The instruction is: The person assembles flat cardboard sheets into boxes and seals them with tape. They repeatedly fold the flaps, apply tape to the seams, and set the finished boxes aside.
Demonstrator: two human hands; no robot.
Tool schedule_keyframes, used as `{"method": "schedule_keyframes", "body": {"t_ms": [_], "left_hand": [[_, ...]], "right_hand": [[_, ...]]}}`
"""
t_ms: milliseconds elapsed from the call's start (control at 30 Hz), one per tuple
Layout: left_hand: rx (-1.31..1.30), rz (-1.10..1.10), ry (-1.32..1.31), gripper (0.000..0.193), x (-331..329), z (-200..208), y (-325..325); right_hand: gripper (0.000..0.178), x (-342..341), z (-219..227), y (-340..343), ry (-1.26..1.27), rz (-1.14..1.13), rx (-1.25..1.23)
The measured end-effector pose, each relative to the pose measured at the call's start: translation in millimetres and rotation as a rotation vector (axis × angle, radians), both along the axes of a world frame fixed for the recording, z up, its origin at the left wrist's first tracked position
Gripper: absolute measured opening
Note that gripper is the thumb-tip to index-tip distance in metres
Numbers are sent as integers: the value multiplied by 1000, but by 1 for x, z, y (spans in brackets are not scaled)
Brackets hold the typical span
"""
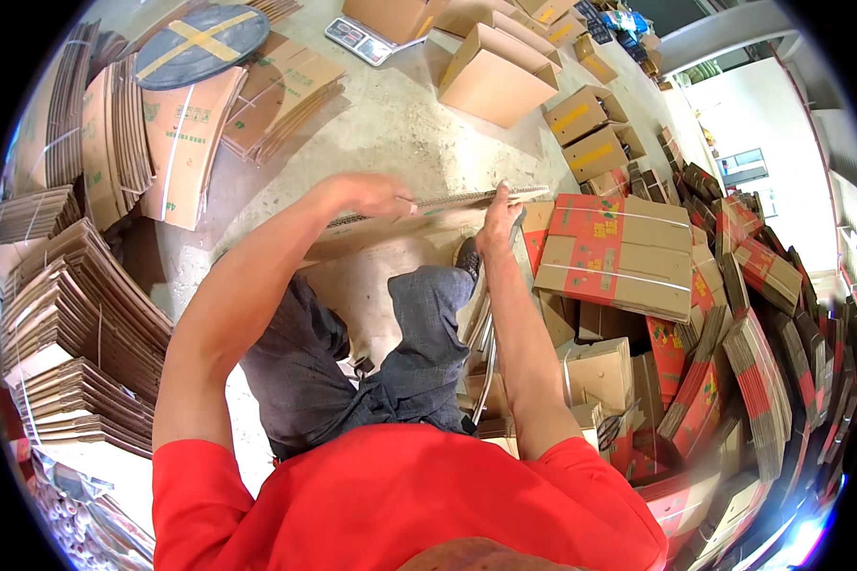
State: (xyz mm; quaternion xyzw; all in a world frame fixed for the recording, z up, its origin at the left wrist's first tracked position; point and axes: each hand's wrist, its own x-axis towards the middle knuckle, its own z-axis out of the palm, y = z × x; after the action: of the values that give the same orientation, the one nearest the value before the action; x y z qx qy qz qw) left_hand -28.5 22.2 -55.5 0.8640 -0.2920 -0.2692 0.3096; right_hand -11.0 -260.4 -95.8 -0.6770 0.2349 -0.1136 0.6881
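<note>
A bundle of flattened cardboard [376, 238] stands on edge in front of my legs, its layered top edge facing up. At the bundle's right end, my right hand [495, 230] is closed round the cardboard with the thumb over the top. My left hand [379, 195] hovers at the top edge towards the left, its fingers curled into a pinch. Whatever lies between those fingertips is too small to make out. My knees are bent on either side, and a dark shoe [468, 259] shows beside the bundle.
Strapped stacks of flattened cardboard [86, 314] line the left, one topped by a round dark lid [203, 46] with yellow tape. Red-printed bundles [619, 252] pile up at the right. Open boxes [500, 76] and a digital scale [360, 40] stand on the concrete floor [390, 114] ahead.
</note>
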Motion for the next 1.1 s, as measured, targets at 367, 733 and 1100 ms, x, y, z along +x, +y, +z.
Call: {"method": "schedule_keyframes", "body": {"t_ms": [367, 733, 1100], "left_hand": [[-93, 158, 340, 84, -55, 30, 22], [-199, 262, 296, 66, -60, 9, 8], [122, 463, -635, 37, -48, 22, 3]], "right_hand": [[100, -9, -38, -35, -92, 158, -41], [88, -35, -51, -68, -147, 128, -98], [97, -20, 8, -105, 475, 186, -317]]}}
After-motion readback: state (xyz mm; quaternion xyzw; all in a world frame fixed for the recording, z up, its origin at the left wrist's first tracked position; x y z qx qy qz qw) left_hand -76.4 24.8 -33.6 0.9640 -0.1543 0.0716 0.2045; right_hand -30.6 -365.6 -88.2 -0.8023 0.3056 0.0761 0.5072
